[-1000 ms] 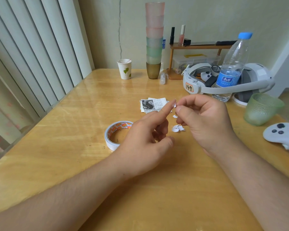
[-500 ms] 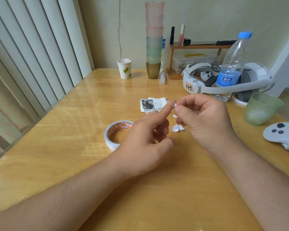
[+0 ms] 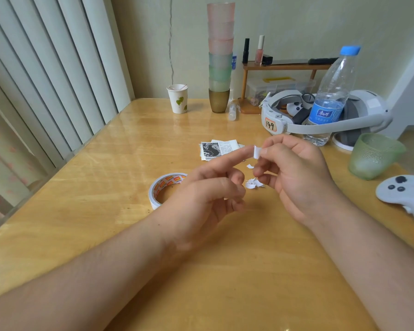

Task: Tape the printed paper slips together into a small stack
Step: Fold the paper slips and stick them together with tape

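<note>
Two bare forearms reach in from the near edge of the wooden table [image 3: 105,187], and the hands meet above its middle. The left hand [image 3: 208,194] points its index finger up and forward while its other fingers curl loosely under; a small white piece of tape [image 3: 256,152] sits on that fingertip. The right hand [image 3: 294,173] pinches the same piece between thumb and index finger, so the two hands touch through it. Below them several torn white scraps [image 3: 252,183] lie on the wood. Just left of the left hand a roll of tape [image 3: 163,189] lies flat, partly hidden by the knuckles. Beyond the fingertips the printed paper slips [image 3: 215,149] rest in a loose pile on the table, apart from both hands.

At the right edge lies a white controller [image 3: 402,189], and behind it a frosted green cup [image 3: 373,155] stands upright; its contents cannot be made out. Farther back a clear water bottle [image 3: 330,99] with a blue cap holds only a little water at its bottom and stands against a white headset [image 3: 296,125]. By the far wall a paper cup [image 3: 178,99] holds a thin stick, beside a tall stack of tumblers [image 3: 220,56].
</note>
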A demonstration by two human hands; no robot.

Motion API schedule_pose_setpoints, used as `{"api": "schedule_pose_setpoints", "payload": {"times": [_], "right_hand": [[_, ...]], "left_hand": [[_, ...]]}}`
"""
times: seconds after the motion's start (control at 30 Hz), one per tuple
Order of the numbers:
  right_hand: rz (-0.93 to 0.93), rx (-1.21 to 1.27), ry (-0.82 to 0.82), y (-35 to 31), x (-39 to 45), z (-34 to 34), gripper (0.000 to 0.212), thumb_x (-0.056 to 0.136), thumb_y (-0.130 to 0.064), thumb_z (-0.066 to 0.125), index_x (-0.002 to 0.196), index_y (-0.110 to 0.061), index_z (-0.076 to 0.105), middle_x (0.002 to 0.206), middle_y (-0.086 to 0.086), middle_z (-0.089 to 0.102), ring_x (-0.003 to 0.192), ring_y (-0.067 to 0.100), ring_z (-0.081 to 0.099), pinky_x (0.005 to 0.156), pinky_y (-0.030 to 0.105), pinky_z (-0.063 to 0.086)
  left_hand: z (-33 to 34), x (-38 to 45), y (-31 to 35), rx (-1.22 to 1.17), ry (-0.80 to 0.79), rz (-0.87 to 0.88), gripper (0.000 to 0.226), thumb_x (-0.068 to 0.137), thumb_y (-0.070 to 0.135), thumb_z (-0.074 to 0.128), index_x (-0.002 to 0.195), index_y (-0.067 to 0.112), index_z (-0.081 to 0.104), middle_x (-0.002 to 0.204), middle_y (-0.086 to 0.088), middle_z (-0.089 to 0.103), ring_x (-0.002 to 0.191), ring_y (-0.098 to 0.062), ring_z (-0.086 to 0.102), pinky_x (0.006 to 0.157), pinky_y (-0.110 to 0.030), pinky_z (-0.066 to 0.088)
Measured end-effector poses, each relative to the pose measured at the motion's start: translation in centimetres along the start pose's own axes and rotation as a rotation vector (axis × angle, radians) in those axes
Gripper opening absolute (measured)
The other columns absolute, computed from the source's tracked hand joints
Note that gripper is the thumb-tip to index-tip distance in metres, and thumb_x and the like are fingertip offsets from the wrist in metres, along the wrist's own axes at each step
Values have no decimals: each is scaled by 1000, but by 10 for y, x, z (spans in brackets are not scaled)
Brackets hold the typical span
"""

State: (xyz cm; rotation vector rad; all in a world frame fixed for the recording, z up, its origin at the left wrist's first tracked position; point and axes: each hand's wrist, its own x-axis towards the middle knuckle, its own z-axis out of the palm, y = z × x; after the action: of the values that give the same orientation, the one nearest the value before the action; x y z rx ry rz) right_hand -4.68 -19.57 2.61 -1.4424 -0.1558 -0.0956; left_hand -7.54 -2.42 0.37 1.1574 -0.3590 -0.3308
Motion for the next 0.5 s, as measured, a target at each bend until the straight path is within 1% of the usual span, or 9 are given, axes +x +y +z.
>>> {"api": "schedule_pose_setpoints", "payload": {"times": [0.13,0.2,0.27,0.33,0.37,0.43,0.5], "right_hand": [[69,95,50,-1,3,-3,32,92,-5,57,66,-22,62,67,4,56,61,21,57,64,36,44],[72,74,81,0,6,-6,31,94,-4,55,70,-20,62,65,3,57,61,20,58,64,35,45],[45,-15,111,2,10,-10,26,94,-4,56,73,-18,62,63,0,60,60,18,60,63,34,47],[-34,-226,121,7,14,-16,22,92,-6,62,74,-18,65,62,-4,63,61,13,61,63,31,48],[-90,-390,114,10,16,-21,19,90,-9,67,74,-21,67,63,-6,64,61,9,60,63,28,48],[-192,-736,90,16,18,-28,14,86,-20,75,75,-26,70,65,-14,65,59,2,54,59,15,44],[-270,-995,54,20,18,-32,16,85,-26,77,72,-31,69,64,-18,62,64,1,56,58,10,40]], "left_hand": [[0,1,4,-114,-6,-48,57,79,2,53,130,16,73,84,0,47,72,-15,45,71,-29,46],[-1,1,5,-142,8,-61,54,79,3,54,128,16,74,84,1,46,71,-14,46,71,-29,46],[-3,2,6,-167,25,-68,52,79,4,55,125,16,76,84,1,46,70,-14,47,71,-29,46],[-3,2,6,-187,40,-74,50,78,4,55,122,17,77,84,0,46,70,-14,47,70,-29,46],[-3,2,6,-193,48,-76,50,78,4,55,120,17,78,83,0,47,70,-14,46,69,-29,46],[-4,3,6,-202,63,-78,48,78,4,55,118,17,79,83,0,47,69,-14,46,69,-28,47],[-4,3,7,-207,73,-75,48,78,4,55,117,17,79,83,0,47,69,-14,46,69,-28,47]]}}
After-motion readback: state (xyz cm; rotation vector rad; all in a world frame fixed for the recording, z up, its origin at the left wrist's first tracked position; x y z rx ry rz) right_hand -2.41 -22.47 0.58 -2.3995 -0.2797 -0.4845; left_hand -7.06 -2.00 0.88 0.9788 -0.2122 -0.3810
